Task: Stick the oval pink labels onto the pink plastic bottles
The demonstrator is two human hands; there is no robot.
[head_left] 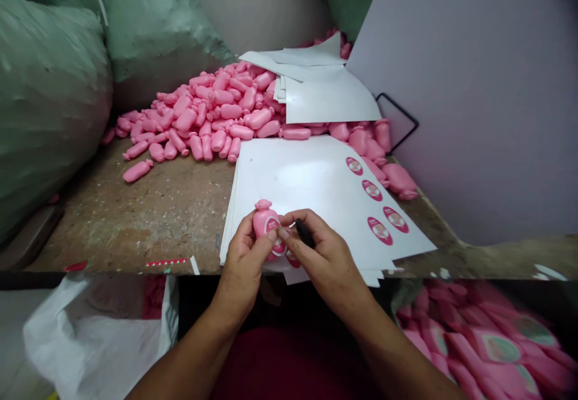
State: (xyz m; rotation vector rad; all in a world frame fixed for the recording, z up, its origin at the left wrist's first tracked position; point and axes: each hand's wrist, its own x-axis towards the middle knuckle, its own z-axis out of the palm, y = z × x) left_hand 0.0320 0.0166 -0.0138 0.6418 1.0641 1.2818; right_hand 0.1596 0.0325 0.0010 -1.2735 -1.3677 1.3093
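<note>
My left hand (246, 246) is closed round a small pink bottle (262, 222), held upright with its neck pointing away from me. A dark pink oval label (272, 224) sits on the bottle's front, and my left thumb presses on it. My right hand (318, 249) touches the label's right edge with its thumb. A black pen-like tool (304, 233) is tucked between the right fingers; its tip is hidden. Beneath both hands lies a stack of white sheets (289, 171), with several oval stickers (372, 190) on the right of the top sheet.
A heap of pink bottles (217, 111) covers the back of the worn table (180, 207). More white sheets (329, 96) rest on the heap. Green sacks (49, 99) stand left and behind. A pale panel (469, 105) bounds the right. Below are a white bag (99, 340) and labelled bottles (492, 346).
</note>
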